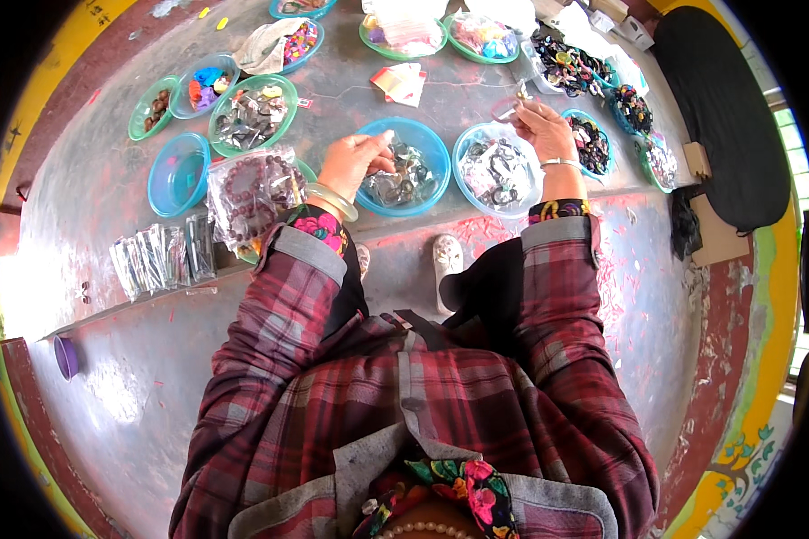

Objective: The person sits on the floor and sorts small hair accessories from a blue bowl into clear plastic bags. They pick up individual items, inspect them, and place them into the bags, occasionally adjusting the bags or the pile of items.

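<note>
Fingertips of the right hand (541, 126) pinch a small pale metallic piece (518, 92), raised above the table; its exact shape is too small to make out. A thin ring-like loop (503, 110) shows just beside those fingers, and whether it is held cannot be told. The left hand (355, 162) is curled, fingertips closed on a tiny light item (387, 136) over the middle blue bowl (433, 157); the item's kind cannot be told.

Two blue plastic bowls lie directly below the hands: the middle one holds clear packets of dark pieces, and the right blue bowl (469, 144) holds black and white looped pieces. One empty blue bowl (178, 173) sits well left. A large green bowl (252, 112) holds grey, shiny packets. A clear bag of brown round beads (250, 190) lies just beside the left wrist, which wears a pale bangle (333, 199); the right wrist wears a thin metal bracelet (559, 163). A row of narrow clear packets (164, 256) rests at the table's near edge. Further bowls at the far rim are cut off. The metal table (90, 189) is worn and scuffed.
</note>
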{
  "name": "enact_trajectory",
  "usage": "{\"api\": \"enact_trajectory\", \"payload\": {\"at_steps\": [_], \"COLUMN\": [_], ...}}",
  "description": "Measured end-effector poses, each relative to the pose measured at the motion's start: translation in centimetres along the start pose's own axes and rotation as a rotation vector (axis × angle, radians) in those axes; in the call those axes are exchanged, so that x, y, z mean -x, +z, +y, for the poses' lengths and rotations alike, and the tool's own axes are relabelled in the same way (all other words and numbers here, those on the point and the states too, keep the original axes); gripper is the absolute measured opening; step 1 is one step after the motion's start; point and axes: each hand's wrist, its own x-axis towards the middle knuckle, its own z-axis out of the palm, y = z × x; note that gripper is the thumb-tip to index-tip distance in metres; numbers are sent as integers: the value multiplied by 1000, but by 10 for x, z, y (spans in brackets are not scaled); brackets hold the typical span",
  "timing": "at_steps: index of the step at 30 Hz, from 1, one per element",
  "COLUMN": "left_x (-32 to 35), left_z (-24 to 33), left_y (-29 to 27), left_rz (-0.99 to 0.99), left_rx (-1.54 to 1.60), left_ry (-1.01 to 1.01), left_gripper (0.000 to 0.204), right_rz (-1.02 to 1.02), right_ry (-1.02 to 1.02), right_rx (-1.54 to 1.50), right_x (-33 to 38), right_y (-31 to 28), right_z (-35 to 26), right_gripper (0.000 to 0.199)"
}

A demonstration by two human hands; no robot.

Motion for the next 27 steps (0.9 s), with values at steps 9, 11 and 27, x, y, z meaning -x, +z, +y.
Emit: {"api": "enact_trajectory", "payload": {"at_steps": [9,11,27], "left_x": [-3,-3,-8], "left_z": [-7,-7,-12], "left_y": [-1,-2,-20], "left_rz": [-28,-18,425], "left_rx": [-22,-22,482], "left_ry": [2,-3,11], "left_gripper": [20,20,25], "right_rz": [-226,-300,-404], "right_ry": [-66,40,-81], "right_rx": [1278,1406,1517], "right_x": [-14,-18,-37], "right_y": [-56,-44,71], "right_z": [68,72,134], "right_gripper": [21,23,18]}}
